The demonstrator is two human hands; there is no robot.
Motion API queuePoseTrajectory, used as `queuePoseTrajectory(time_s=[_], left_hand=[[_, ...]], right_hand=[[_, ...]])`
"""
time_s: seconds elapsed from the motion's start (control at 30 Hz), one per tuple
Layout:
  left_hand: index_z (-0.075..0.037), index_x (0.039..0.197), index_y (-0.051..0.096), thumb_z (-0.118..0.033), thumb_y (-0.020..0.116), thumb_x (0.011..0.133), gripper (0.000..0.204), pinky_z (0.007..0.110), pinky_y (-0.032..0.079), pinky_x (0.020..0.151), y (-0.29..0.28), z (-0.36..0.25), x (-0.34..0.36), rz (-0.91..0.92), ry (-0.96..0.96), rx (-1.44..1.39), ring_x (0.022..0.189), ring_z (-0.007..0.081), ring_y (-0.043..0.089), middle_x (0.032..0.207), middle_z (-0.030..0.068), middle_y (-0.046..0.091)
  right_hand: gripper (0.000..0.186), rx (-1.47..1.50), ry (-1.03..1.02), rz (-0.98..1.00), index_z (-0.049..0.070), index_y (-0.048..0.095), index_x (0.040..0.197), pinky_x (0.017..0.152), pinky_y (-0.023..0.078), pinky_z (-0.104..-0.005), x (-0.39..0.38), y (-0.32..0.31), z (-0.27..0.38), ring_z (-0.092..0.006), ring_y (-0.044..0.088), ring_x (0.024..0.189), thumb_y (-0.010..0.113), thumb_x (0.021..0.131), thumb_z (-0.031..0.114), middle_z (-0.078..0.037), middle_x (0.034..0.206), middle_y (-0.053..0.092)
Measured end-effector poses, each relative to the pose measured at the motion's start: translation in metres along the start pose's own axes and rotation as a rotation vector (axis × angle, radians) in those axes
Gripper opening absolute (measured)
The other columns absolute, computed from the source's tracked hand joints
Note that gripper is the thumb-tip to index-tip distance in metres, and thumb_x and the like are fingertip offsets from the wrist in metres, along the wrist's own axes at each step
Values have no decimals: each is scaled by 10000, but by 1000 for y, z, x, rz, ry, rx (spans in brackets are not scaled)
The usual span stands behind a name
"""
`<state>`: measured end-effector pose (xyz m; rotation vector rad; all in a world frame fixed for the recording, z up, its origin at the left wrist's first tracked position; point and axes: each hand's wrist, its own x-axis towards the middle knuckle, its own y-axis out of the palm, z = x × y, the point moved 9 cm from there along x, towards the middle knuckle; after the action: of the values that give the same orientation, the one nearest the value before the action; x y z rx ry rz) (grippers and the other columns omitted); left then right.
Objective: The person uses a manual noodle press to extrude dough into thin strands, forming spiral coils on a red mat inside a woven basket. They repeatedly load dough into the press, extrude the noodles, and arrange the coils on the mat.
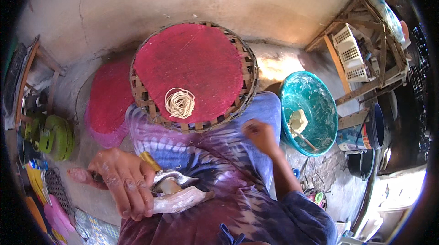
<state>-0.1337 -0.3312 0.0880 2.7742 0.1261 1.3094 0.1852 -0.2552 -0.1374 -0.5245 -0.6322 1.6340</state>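
My left hand (121,176) is closed around a hand tool (178,199) with whitish, dough-smeared wood-like sides and a short brass-coloured tube, held over my lap at the lower left. Pale residue covers its fingers. Above my thigh, near the basket's front right edge, my right hand (259,135) has its fingers curled in, slightly blurred; whatever they may hold is hidden. In front of me, a round pink-red cloth mat (196,62) lies on an upturned woven basket (249,71). A loose nest of thin cream dough strands (179,103) rests near the mat's front edge.
On the right a teal basin (315,94) holds a dough lump (298,120) and a stick-like handle (305,141). More pink-red mats (107,94) lie left of the basket. A green gas cylinder (59,137) stands farther left. Buckets (375,126) and a wooden rack (366,85) are at the right.
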Motion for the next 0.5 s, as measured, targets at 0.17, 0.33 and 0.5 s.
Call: queuePoseTrajectory(time_s=[0.17, 0.33, 0.5], left_hand=[[29, 943, 670, -709, 76, 915, 948, 353, 409, 709, -8, 7, -3, -45, -2, -32, 859, 351, 699, 862, 208, 700], [15, 943, 669, -729, 62, 896, 961, 345, 419, 667, -14, 14, 8, -80, 22, -16, 811, 344, 704, 853, 190, 706], [27, 952, 667, -753, 61, 877, 991, 341, 405, 684, -12, 19, 19, -38, 54, -28, 803, 350, 700, 871, 203, 698]], right_hand=[[131, -316, 259, -476, -2, 656, 950, 748, 506, -370, -31, -164, -30, -271, 654, 847, 632, 844, 71, -161, 889, 659], [253, -375, 52, -490, 50, 687, 1075, 873, 476, -410, -1, -159, 28, -345, 595, 996, 648, 826, 77, -168, 1044, 614], [198, -197, -436, -153, 82, 728, 950, 868, 466, -426, 79, -47, 146, -335, 575, 1003, 722, 752, 79, -147, 1051, 616]])
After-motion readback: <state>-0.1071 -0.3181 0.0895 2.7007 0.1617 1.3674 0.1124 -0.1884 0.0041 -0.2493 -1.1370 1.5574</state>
